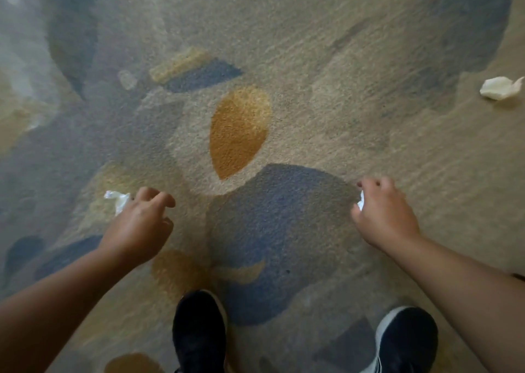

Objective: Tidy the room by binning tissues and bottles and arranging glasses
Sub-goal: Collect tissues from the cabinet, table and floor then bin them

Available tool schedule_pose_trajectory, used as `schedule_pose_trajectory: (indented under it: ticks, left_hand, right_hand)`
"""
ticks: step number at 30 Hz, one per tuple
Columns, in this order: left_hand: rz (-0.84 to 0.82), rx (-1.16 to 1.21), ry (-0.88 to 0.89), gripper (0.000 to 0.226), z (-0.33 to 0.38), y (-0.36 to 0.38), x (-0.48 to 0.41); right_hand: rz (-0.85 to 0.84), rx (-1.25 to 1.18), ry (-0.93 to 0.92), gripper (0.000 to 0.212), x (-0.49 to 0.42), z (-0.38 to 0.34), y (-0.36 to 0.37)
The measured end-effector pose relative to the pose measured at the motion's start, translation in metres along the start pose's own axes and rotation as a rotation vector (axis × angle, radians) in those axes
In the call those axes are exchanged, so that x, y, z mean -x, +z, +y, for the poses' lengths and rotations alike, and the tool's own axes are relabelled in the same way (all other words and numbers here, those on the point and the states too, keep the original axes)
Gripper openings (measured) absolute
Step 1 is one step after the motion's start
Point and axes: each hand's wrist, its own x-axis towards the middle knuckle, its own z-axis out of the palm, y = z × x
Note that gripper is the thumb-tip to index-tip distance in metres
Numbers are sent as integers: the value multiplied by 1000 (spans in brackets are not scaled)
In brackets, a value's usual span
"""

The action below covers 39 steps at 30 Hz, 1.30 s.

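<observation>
tissue [360,202] mostly hidden in right hand [383,213], carpet [71,46] blurred upper left

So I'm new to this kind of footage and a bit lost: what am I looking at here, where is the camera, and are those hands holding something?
There is no machine here. The one picture comes from a camera worn on a person's head, looking down, so you see their own two bare arms and, at the bottom, their dark shoes on a patterned carpet.

The left hand has a piece of white tissue sticking out from its far side, so it seems to be gripping it. The right hand is closed around another white scrap, only a sliver of which shows.

One more crumpled tissue lies loose on the carpet at the far right, beyond the right hand. The upper left of the picture is blurred and hazy, so I cannot tell what is there.
</observation>
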Motion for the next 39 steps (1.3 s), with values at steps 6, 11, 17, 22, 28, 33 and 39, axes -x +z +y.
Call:
schedule_pose_trajectory:
  ticks: [6,11,17,22,28,33,39]
  left_hand:
    - [24,23,100,36,14,9,-25]
    - [62,21,200,34,30,2,-31]
    - [110,54,205,31,40,-6,-36]
    - [150,110,128,31,20,-2,-27]
    - [140,125,-169,27,-47,18,-14]
    - [6,217,-306,31,-70,35,-22]
    - [57,133,-200,6,-61,24,-46]
  right_hand:
    - [-20,144,81,39,-29,15,46]
    - [-47,132,159,25,-31,16,37]
    - [-4,-55,-167,19,-24,-67,2]
    - [-11,-190,-502,13,-5,-159,-15]
    - [-36,-169,-659,6,10,-220,-17]
    - [-64,-163,-695,15,10,-238,-10]
    - [-62,-249,-656,22,7,-232,-9]
